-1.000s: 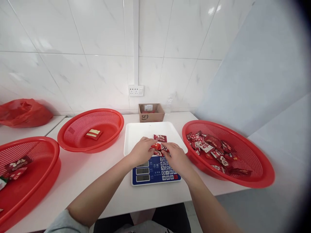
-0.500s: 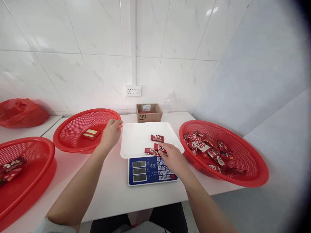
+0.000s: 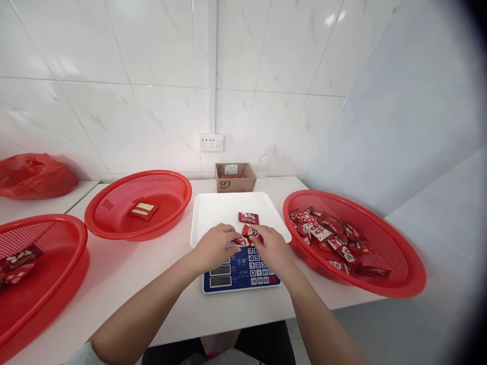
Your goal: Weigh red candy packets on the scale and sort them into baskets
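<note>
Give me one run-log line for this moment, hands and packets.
left hand: at front packet; right hand: at middle packet; far packet: untouched on white tray

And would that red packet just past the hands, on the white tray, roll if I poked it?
Probably not: the packet lies flat, so it would more likely slide across the smooth-looking tray. It looks small, so it's probably light too.

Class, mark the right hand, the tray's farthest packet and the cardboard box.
Right hand (image 3: pixel 274 249), head view: its back.
Farthest packet (image 3: pixel 248 218), head view: printed face.
Cardboard box (image 3: pixel 239 185), head view: front wall.
</note>
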Available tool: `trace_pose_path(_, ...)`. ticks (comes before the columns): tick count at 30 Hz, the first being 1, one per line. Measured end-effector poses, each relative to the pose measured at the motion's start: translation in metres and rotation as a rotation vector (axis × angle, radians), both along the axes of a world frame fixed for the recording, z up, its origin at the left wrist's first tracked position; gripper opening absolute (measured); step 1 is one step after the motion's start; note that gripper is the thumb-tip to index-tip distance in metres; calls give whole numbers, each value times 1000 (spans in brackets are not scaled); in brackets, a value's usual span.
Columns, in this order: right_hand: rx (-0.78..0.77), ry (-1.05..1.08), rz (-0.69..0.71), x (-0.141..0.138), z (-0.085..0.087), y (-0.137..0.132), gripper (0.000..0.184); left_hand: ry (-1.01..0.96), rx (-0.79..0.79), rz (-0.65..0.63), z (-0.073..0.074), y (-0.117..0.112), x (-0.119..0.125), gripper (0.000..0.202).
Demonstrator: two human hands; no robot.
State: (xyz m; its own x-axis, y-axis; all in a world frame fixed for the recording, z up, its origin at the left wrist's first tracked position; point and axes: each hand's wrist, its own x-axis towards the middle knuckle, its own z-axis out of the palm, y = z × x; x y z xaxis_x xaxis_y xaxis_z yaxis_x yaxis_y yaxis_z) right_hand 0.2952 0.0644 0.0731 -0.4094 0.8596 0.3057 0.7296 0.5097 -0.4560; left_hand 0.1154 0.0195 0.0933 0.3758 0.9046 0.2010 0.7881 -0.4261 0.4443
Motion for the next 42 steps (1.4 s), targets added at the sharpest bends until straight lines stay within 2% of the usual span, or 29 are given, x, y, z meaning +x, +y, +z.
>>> trace_pose_path(7,114,84,20,2,-1,-9,28,58,25,67,-6,-1,2,27)
trace_pose_path(12,147,119,114,-6,3,-21,27,-47,54,133,-6,-4,-4,30)
trace_pose_path(15,188,187,181,-10,3,-24,23,-229,34,162,0,-10,-7,26)
trace_pose_path(18,249,357,228,-12,4,-27,20,-443,14,152,6,-18,-6,19)
trace_pose_path(21,341,518,256,-12,7,-30,24,-680,-5,267,9,-25,-2,20)
trace_pose_path(23,406,566,264,-11,10,-33,26,-878,-160,292,10,-28,0,28)
trace_pose_path(25,441,582,275,-10,12,-35,27,-1097,-373,246,9,-30,2,31)
trace_pose_path(27,454,588,284,-10,12,-37,28,-1266,-471,218,9,-31,3,34)
trace_pose_path(29,441,588,284,-10,10,-37,29,-1325,-434,225,10,-32,3,35)
trace_pose_path(32,374,609,254,-10,7,-39,28,-1266,-364,231,11,-35,3,32)
trace_pose_path(37,27,754,192,-13,10,-43,21,-1178,-278,250,9,-37,3,27)
trace_pose_path(39,-79,796,186,-12,11,-42,19,-1170,-163,291,7,-33,-4,24)
trace_pose_path(42,-88,696,132,-6,10,-34,21,-1158,167,454,7,-24,-30,23)
